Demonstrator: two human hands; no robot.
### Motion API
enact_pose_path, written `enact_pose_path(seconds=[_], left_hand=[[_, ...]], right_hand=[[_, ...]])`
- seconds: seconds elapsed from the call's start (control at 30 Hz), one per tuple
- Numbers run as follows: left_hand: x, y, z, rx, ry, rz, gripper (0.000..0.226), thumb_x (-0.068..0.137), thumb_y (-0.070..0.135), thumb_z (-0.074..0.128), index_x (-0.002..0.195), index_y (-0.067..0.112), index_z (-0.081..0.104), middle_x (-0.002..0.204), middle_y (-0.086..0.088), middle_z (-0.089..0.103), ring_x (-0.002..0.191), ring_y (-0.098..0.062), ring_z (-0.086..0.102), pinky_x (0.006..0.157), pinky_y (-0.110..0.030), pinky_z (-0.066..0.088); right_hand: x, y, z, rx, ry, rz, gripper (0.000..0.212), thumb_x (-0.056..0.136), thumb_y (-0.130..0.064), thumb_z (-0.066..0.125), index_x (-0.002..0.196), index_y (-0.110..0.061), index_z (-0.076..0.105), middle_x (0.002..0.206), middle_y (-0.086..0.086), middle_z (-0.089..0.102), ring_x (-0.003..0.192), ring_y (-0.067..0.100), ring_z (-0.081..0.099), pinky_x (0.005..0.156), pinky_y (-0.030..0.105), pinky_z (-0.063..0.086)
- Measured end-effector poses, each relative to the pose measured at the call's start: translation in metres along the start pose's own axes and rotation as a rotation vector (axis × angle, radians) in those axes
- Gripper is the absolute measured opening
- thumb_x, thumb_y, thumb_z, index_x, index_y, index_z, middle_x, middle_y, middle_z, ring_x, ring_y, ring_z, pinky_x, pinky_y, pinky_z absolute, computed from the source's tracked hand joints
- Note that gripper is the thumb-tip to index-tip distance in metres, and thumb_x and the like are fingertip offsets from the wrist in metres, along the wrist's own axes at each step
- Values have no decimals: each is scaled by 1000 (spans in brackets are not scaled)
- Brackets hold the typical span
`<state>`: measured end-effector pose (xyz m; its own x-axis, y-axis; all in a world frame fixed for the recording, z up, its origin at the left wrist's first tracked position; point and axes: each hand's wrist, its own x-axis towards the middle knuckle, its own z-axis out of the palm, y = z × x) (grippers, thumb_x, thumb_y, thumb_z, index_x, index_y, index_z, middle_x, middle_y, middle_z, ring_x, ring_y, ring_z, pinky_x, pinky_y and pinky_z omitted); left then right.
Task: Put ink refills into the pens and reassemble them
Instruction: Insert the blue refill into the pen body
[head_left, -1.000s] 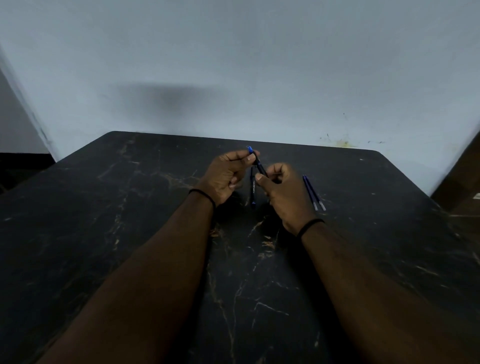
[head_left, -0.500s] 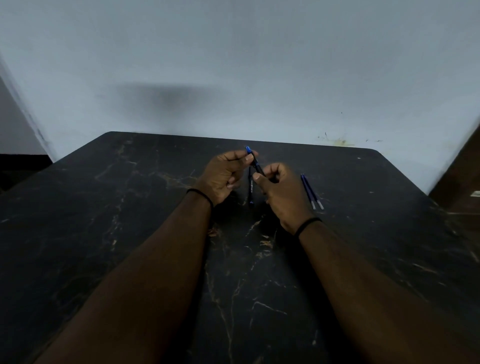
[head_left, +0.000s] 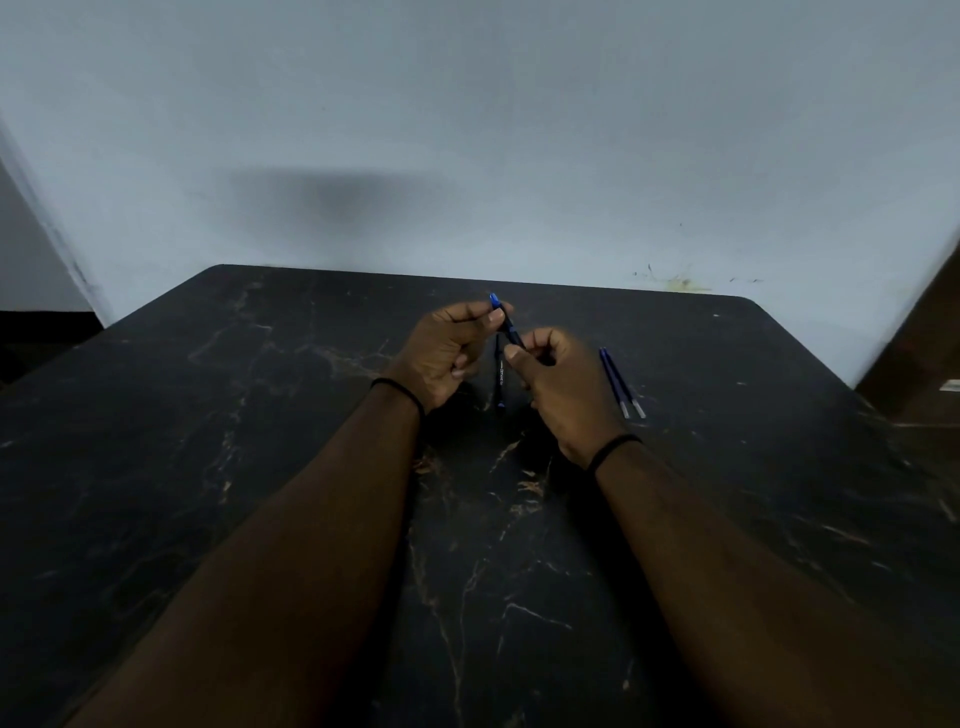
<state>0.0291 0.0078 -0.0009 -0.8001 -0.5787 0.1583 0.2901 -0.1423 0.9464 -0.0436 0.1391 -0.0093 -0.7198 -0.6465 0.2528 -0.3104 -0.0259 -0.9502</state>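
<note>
Both hands pinching one blue pen (head_left: 506, 325), left hand (head_left: 441, 353), right hand (head_left: 563, 387), two refills (head_left: 621, 384) beside

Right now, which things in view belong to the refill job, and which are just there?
Job:
- pen, held by left hand and right hand
- second pen, lying on the table between the hands
- two refills, right of the right hand

Just there:
- table
- wall
- wristbands
</note>
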Motion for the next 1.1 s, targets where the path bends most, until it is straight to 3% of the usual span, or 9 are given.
enact_pose_path(seconds=[0.13, 0.23, 0.33, 0.43, 0.53, 0.63, 0.77, 0.83, 1.1], left_hand=[[3, -3, -1, -5, -3, 6, 14, 96, 5, 55, 97, 8, 69, 83, -9, 62, 33, -2, 26, 40, -22, 11], [6, -5, -3, -39, -17, 13, 14, 95, 5, 55, 97, 8, 69, 81, -9, 62, 32, -2, 26, 33, -16, 16], [8, -6, -5, -41, -19, 17, 14, 95, 5, 56, 96, 8, 70, 83, -11, 59, 33, -2, 27, 33, -15, 20], [9, -7, -6, -37, -23, 13, 13, 95, 6, 57, 98, 7, 70, 80, -9, 59, 34, -3, 27, 34, -16, 19], [9, -7, -6, -47, -20, 10, 13, 94, 7, 57, 98, 7, 69, 73, -3, 65, 33, -3, 27, 34, -16, 18], [9, -7, -7, -55, -12, 7, 12, 94, 7, 58, 97, 8, 70, 76, -4, 66, 33, -3, 28, 35, -17, 18], [8, -6, -7, -57, -13, 5, 12, 95, 7, 57, 99, 7, 69, 76, -2, 70, 34, -3, 29, 34, -17, 19], [7, -5, -6, -59, -13, 7, 13, 96, 7, 56, 100, 7, 68, 76, 0, 71, 33, -3, 28, 34, -17, 19], [6, 1, -6, -64, 77, 52, 9, 93, 13, 60, 95, 9, 69, 78, 1, 72, 37, -5, 28, 39, -22, 16]], right_hand=[[2, 2, 3, 25, 49, -19, 15, 89, -14, 72, 95, -16, 59, 88, 4, 63, 76, 14, 56, 69, 30, 47], [2, 2, 2, 6, 31, -24, 15, 96, -25, 65, 100, -11, 65, 92, 9, 69, 75, 13, 58, 70, 29, 47], [3, 4, 2, -43, 20, -17, 32, 103, -30, 50, 91, -8, 70, 72, 8, 62, 61, 11, 49, 63, 30, 39], [4, 5, 1, -46, 24, -24, 26, 101, -27, 55, 90, -10, 71, 66, -4, 57, 57, 8, 47, 61, 28, 38], [3, 6, 2, 1, 23, -22, 10, 93, -20, 68, 88, -13, 63, 74, -1, 59, 64, 11, 51, 63, 30, 42], [2, 5, 3, 17, 47, -47, 15, 88, -14, 73, 92, -15, 59, 83, 1, 62, 72, 12, 55, 68, 30, 46], [2, 3, 1, -25, 37, -71, 7, 92, -27, 68, 97, -29, 63, 94, -3, 70, 87, 12, 67, 80, 33, 55], [0, 3, 0, -71, 50, -100, 7, 95, -32, 64, 98, -26, 67, 92, 1, 71, 88, 17, 68, 82, 39, 56], [0, 6, -1, -299, 146, -147, 16, 93, -36, 60, 79, -30, 64, 74, -10, 65, 69, 1, 59, 60, 24, 41]])
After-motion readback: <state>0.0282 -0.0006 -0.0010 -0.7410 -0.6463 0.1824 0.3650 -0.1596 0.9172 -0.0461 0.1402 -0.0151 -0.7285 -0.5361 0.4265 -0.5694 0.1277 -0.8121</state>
